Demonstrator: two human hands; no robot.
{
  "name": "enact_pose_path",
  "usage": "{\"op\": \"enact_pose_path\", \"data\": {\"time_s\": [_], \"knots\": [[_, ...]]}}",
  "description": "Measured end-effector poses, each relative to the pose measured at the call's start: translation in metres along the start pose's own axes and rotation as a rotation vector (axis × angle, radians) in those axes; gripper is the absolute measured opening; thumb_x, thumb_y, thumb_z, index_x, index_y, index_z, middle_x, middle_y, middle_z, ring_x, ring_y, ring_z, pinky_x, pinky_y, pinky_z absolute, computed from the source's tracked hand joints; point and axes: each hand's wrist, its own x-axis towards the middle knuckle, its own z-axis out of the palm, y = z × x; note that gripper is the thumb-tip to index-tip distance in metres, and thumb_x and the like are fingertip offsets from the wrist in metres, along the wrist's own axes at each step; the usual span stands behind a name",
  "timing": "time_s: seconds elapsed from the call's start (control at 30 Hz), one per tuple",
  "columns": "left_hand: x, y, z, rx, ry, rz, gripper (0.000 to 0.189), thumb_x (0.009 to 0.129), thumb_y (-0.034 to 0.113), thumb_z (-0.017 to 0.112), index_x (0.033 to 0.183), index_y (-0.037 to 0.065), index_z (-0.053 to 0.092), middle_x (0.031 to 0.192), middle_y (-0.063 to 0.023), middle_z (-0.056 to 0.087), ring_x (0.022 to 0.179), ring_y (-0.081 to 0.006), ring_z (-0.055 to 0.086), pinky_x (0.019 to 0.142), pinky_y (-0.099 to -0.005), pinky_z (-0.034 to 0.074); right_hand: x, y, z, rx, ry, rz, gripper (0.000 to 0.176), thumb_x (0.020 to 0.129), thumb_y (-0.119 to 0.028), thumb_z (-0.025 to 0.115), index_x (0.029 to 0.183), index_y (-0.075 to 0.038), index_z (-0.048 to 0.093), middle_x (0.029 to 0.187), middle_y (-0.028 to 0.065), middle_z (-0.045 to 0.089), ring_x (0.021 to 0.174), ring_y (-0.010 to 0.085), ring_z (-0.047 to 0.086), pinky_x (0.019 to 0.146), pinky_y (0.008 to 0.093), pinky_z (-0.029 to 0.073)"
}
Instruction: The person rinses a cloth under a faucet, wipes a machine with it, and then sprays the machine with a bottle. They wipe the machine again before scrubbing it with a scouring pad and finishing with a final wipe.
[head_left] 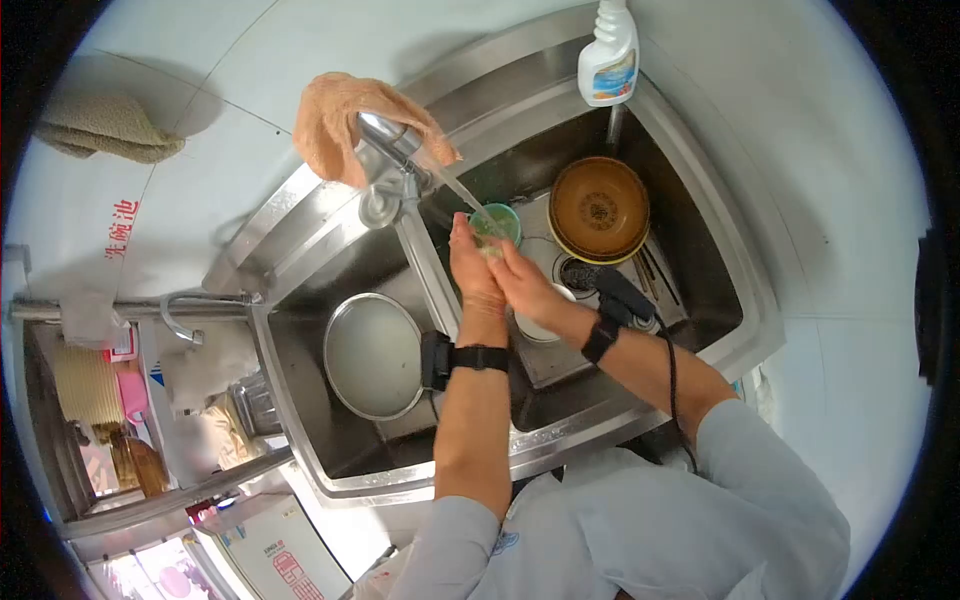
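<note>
Under the stream from the faucet (390, 140), my left hand (474, 265) and my right hand (527, 287) are cupped together, fingers pressed close. A small pale, wet patch shows between them; I cannot tell what it is. Just beyond my fingertips, a green bowl (508, 222) sits in the right basin, partly hidden by the hands. A white bowl (540, 328) is half covered by my right wrist. Both wrists wear black straps with small devices.
A stack of brown bowls (600, 205) and chopsticks (647, 275) lie in the right basin. The left basin holds a round metal pan (372, 355) of cloudy liquid. An orange cloth (328, 125) drapes over the faucet. A white spray bottle (608, 60) stands on the rim.
</note>
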Motion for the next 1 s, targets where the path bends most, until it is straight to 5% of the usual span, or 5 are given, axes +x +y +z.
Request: {"op": "enact_pose_path", "data": {"time_s": [0.23,0.37,0.6,0.7,1.0], "knots": [[-0.023,-0.042,0.036,0.167,0.083,0.373,0.033,0.090,0.028,0.039,0.109,0.002,0.048,0.103,-0.0076,0.052,0.090,-0.0186,0.052,0.080,-0.0311,0.042,0.029,0.044,-0.026,0.281,-0.171,0.442,0.035,0.092,-0.023,0.033,0.120,-0.002,0.035,0.114,0.0124,0.047,0.105,0.0200,0.044,0.089,0.0286,0.035],[-0.003,-0.040,-0.026,0.125,-0.028,-0.172,0.037,0.090,0.029,0.035,0.116,0.004,0.042,0.104,-0.0113,0.050,0.094,-0.0200,0.051,0.083,-0.0324,0.041,-0.022,0.002,-0.019,0.076,-0.106,0.301,0.039,0.090,-0.029,0.040,0.120,-0.005,0.035,0.119,0.0118,0.043,0.109,0.0190,0.041,0.091,0.0298,0.033],[-0.044,-0.036,0.023,0.104,0.114,-0.160,0.045,0.088,0.034,0.038,0.124,0.006,0.037,0.106,-0.0088,0.050,0.095,-0.0187,0.047,0.084,-0.0330,0.039,-0.056,-0.018,-0.037,0.244,0.020,0.366,0.036,0.086,-0.032,0.041,0.108,-0.005,0.036,0.105,0.0262,0.048,0.099,0.0371,0.048,0.084,0.0416,0.037],[-0.023,-0.115,-0.042,0.623,-0.273,0.491,0.037,0.087,0.032,0.042,0.111,0.004,0.046,0.093,-0.0061,0.050,0.081,-0.0173,0.050,0.071,-0.0311,0.043,-0.052,0.007,-0.033,0.023,0.115,0.352,0.034,0.085,-0.030,0.043,0.105,-0.005,0.036,0.096,0.0216,0.052,0.089,0.0339,0.052,0.077,0.0410,0.040],[-0.053,-0.065,-0.012,-0.070,0.017,-0.067,0.033,0.090,0.028,0.039,0.111,0.004,0.047,0.098,-0.0044,0.051,0.088,-0.0160,0.049,0.078,-0.0306,0.041,-0.081,-0.004,-0.023,0.090,0.041,0.178,0.036,0.089,-0.018,0.036,0.123,-0.005,0.039,0.118,0.0083,0.045,0.107,0.0175,0.043,0.091,0.0258,0.031]]}}
